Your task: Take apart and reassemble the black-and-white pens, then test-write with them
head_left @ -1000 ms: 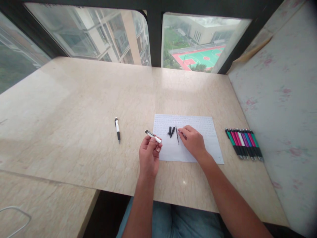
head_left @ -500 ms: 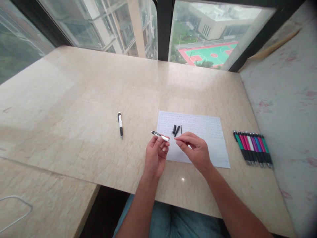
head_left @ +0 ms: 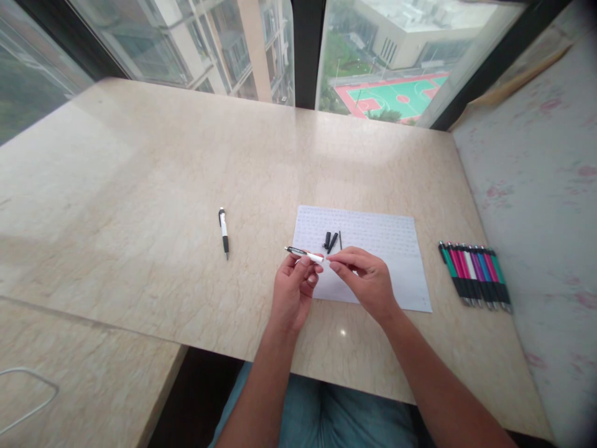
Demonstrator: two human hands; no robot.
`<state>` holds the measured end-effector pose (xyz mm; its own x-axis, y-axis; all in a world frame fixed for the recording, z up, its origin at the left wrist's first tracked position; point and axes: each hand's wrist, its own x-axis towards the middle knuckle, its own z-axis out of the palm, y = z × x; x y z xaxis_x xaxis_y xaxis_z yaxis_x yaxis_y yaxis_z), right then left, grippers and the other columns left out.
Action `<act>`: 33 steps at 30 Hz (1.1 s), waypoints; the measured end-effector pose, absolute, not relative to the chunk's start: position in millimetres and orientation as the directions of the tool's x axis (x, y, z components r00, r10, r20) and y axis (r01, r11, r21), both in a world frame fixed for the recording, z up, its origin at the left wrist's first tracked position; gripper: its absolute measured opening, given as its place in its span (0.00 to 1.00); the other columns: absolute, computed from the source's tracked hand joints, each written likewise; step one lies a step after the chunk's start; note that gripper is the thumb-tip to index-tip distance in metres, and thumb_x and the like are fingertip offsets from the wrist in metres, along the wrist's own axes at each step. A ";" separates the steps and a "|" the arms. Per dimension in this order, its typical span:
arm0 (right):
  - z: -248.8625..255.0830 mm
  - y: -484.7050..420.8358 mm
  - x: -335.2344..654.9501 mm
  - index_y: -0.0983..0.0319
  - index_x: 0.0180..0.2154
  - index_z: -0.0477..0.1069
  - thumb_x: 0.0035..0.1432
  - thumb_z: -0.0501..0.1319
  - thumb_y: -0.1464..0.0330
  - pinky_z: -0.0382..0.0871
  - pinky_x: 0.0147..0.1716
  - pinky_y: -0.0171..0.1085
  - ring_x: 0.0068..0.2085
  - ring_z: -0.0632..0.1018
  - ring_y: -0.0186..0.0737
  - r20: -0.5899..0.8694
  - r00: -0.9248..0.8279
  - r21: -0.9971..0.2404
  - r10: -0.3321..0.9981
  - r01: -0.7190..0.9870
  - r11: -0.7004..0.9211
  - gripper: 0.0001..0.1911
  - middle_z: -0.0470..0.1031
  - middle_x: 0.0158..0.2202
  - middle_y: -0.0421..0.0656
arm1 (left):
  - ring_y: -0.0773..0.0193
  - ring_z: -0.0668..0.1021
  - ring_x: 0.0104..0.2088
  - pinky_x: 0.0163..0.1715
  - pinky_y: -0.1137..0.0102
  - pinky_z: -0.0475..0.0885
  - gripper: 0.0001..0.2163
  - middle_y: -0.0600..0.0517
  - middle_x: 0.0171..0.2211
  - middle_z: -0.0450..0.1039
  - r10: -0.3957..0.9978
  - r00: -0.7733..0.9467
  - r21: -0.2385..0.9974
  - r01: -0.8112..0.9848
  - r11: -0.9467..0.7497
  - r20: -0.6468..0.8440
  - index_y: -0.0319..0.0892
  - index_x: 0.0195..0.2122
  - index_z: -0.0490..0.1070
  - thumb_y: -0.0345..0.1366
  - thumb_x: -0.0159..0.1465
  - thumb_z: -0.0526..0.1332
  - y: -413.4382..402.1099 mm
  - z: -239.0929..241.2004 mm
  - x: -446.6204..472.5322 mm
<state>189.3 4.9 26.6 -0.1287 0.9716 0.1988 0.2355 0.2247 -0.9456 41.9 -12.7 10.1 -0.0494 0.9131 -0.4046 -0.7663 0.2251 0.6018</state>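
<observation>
My left hand is closed around a white pen barrel with a black clip, holding it nearly level above the paper. The barrel's bare white end points right. Just beside that end, my right hand pinches thumb and forefinger together; a tiny piece seems to be at the fingertips, too small to name. Behind the hands, on a lined, written sheet of paper, lie a short black part, a black grip sleeve and a thin dark refill.
A whole white and black pen lies on the stone tabletop to the left. At the right, several coloured pens lie side by side near the wall. A white cable rests at the lower left. Windows border the far edge.
The white barrel's end has come closer to my right fingertips, nearly closing the gap between them. The view has shifted slightly. The parts on the paper lie as before.
</observation>
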 end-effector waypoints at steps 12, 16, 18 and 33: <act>30.1 4.1 187.5 0.58 0.35 0.81 0.59 0.65 0.69 0.66 0.24 0.34 0.29 0.73 0.34 0.214 -0.123 -0.928 0.969 0.284 0.241 0.05 0.78 0.30 0.41 | 0.74 0.77 0.28 0.25 0.83 0.69 0.09 0.49 0.34 0.78 0.918 -0.053 0.625 -0.747 0.226 -0.394 0.37 0.36 0.75 0.33 0.56 0.71 -14.0 12.4 43.7; 30.4 4.1 188.1 0.58 0.35 0.80 0.60 0.64 0.68 0.66 0.25 0.34 0.29 0.73 0.34 0.231 -0.127 -0.914 0.965 0.313 0.260 0.05 0.78 0.30 0.41 | 0.74 0.77 0.29 0.26 0.83 0.70 0.09 0.49 0.34 0.78 0.923 -0.026 0.617 -0.751 0.236 -0.384 0.37 0.37 0.75 0.32 0.57 0.71 -14.7 10.7 44.0; 30.0 6.5 192.4 0.59 0.35 0.80 0.60 0.63 0.68 0.66 0.26 0.35 0.29 0.73 0.34 0.246 -0.122 -0.893 0.961 0.358 0.274 0.05 0.78 0.31 0.41 | 0.74 0.77 0.29 0.26 0.83 0.70 0.08 0.49 0.35 0.77 0.922 -0.014 0.585 -0.776 0.234 -0.388 0.37 0.37 0.75 0.32 0.57 0.70 -14.0 10.4 42.3; 8.9 10.1 200.1 0.60 0.37 0.70 0.60 0.61 0.61 0.55 0.25 0.37 0.34 0.75 0.42 0.078 -0.063 -0.257 0.995 0.963 0.081 0.09 0.75 0.36 0.45 | 0.77 0.76 0.29 0.24 0.87 0.69 0.02 0.50 0.35 0.75 0.888 0.020 0.315 -0.931 0.185 -0.460 0.37 0.36 0.74 0.29 0.63 0.64 -11.2 14.7 34.4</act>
